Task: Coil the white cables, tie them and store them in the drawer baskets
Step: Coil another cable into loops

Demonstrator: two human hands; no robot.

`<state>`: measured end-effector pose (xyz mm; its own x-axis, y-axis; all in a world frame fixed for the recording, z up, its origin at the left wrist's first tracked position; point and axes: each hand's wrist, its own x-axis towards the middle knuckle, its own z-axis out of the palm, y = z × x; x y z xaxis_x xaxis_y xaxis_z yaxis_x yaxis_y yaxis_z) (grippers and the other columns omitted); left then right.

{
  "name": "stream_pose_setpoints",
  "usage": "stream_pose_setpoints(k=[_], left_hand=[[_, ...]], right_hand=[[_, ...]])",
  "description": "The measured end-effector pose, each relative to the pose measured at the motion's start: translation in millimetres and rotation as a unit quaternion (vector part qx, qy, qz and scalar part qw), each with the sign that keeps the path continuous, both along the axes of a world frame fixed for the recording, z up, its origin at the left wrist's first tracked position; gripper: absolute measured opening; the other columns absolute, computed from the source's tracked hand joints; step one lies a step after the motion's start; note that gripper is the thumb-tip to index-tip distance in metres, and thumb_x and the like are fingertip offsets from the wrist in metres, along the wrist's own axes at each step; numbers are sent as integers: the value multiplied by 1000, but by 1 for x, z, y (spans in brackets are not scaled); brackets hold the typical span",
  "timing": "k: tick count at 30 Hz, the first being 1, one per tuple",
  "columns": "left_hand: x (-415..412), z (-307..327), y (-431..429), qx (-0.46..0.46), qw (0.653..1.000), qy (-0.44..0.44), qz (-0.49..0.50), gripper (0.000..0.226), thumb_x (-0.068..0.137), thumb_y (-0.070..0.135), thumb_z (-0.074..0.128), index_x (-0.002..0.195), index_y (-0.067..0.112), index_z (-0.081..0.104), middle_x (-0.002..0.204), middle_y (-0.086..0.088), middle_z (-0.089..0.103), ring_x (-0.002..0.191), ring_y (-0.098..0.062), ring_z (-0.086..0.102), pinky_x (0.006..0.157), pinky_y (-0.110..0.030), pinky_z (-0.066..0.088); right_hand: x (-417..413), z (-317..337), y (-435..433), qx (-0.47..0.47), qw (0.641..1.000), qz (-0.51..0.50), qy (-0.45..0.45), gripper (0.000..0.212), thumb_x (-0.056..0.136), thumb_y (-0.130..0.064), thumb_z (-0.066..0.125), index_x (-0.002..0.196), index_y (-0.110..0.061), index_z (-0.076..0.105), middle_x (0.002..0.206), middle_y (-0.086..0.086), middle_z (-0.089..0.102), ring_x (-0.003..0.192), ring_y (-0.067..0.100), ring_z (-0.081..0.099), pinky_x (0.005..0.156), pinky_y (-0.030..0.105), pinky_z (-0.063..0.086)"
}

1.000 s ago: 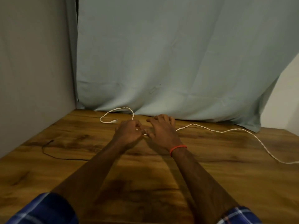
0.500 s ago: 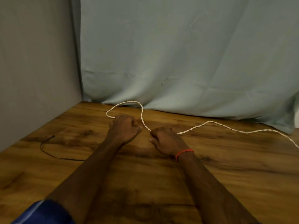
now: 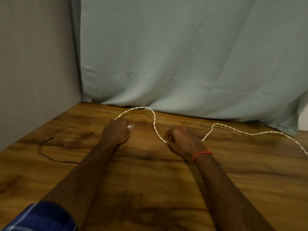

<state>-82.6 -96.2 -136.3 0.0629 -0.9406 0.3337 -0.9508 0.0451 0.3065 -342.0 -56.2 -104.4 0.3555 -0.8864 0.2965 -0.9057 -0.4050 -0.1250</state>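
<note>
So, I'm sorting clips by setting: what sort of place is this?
Probably a makeshift recording corner, not a lived-in room: a wood-grain tabletop set against a plain grey wall, with a pale blue cloth hung as a backdrop behind it.

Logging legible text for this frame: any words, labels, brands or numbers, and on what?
None readable.
The white cable, gripped by the left hand and the right hand, the wooden table, the cloth backdrop and the red wristband bear no lettering.
A small dark mark on the cloth is no legible character.
</note>
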Motion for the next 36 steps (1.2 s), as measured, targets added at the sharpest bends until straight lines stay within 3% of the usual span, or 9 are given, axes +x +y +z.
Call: stream_pose_setpoints(k=[5, 7, 13, 17, 19, 22, 28, 31, 36], left_hand=[[-4, 5, 3, -50, 998, -24, 0, 28, 99, 49, 51, 98, 23, 60, 103, -4, 68, 100, -27, 60, 89, -45, 47], [-9, 9, 8, -64, 996, 50, -29, 33, 102, 54, 43, 98, 23, 53, 91, 2, 65, 86, -21, 60, 82, -43, 49], [-23, 22, 13, -136, 947, 283, -64, 44, 102, 54, 43, 88, 18, 64, 80, -2, 66, 75, -21, 62, 66, -37, 46], [-27, 32, 16, -141, 874, 459, -78, 59, 102, 56, 41, 75, 10, 65, 61, -9, 54, 53, -13, 50, 57, -29, 38], [-30, 35, 19, -97, 821, 558, -73, 58, 101, 59, 40, 69, 13, 53, 59, -5, 43, 46, -10, 40, 47, -22, 36], [-30, 34, 17, -3, 741, 667, -75, 58, 95, 67, 44, 60, 21, 46, 54, 2, 45, 49, -14, 41, 51, -26, 36], [-32, 37, 16, 46, 616, 779, -109, 54, 95, 69, 39, 68, 23, 46, 61, 0, 60, 52, -16, 61, 55, -28, 50], [-34, 39, 16, 76, 546, 819, -156, 42, 100, 58, 42, 83, 20, 50, 71, -5, 70, 65, -22, 71, 64, -35, 59], [-30, 39, 16, 62, 457, 866, -195, 45, 102, 55, 36, 77, 21, 50, 74, -3, 68, 71, -23, 72, 73, -34, 56]], right_hand=[[2, 1, 4, 26, 999, -8, -20, 21, 89, -30, 58, 81, -18, 73, 77, 0, 66, 75, 19, 62, 60, 27, 45], [3, 2, 5, 3, 999, -15, -49, 23, 89, -32, 57, 71, -20, 64, 72, -2, 57, 70, 17, 56, 53, 26, 34], [10, 9, 6, -62, 985, 5, -158, 28, 86, -32, 46, 97, -21, 69, 80, -2, 66, 74, 19, 60, 67, 40, 52], [18, 17, 17, -93, 974, 40, -201, 26, 97, -32, 49, 110, -25, 70, 64, -15, 52, 63, 5, 51, 55, 28, 37], [21, 20, 21, -123, 967, 55, -215, 19, 98, -38, 57, 105, -28, 72, 67, -14, 59, 65, 5, 55, 56, 26, 39], [25, 21, 23, -153, 958, 73, -233, 20, 97, -39, 61, 103, -26, 75, 76, -12, 67, 69, 5, 58, 57, 24, 36], [34, 16, 24, -141, 961, 135, -194, 30, 97, -46, 54, 112, -30, 74, 93, -7, 76, 80, 12, 67, 67, 36, 54], [40, 12, 23, -135, 960, 178, -170, 30, 96, -46, 54, 118, -34, 72, 92, -6, 76, 79, 15, 68, 65, 39, 53], [36, 10, 20, -52, 972, 208, -95, 26, 95, -46, 59, 112, -34, 74, 96, -9, 77, 81, 9, 67, 67, 36, 52]])
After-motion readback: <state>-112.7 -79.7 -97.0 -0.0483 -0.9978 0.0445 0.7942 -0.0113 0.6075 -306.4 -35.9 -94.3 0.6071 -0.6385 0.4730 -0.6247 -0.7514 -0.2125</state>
